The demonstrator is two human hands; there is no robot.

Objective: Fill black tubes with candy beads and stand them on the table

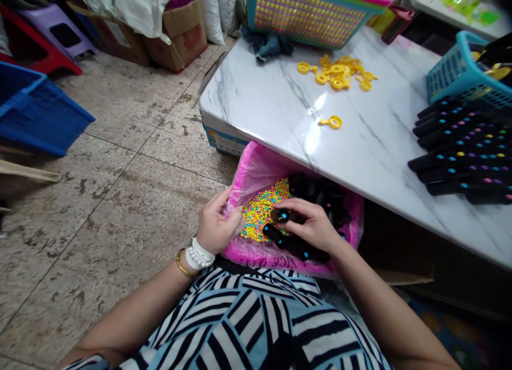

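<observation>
A pink basket (pixel 248 170) lined with clear plastic rests against my lap, partly under the table edge. My left hand (pixel 216 220) is closed on its left rim, thumb inside. Small yellow, blue, pink and orange beads (pixel 258 212) fill the basket's left part. My right hand (pixel 312 220) is over the beads, thumb and fingers closed round a black tube (pixel 280 215) with a blue dot at its end. More black tubes (pixel 296 247) lie in the basket below and beside that hand, some hidden by it.
On the marbled white table (pixel 256 103) lie several yellow ring-shaped plastic pieces (pixel 338 74). A teal basket (pixel 312 18) stands at the back. Black tubes (pixel 468 151) with coloured dots are stacked at right beside a blue basket (pixel 448 66). A blue crate (pixel 40 109) sits at left.
</observation>
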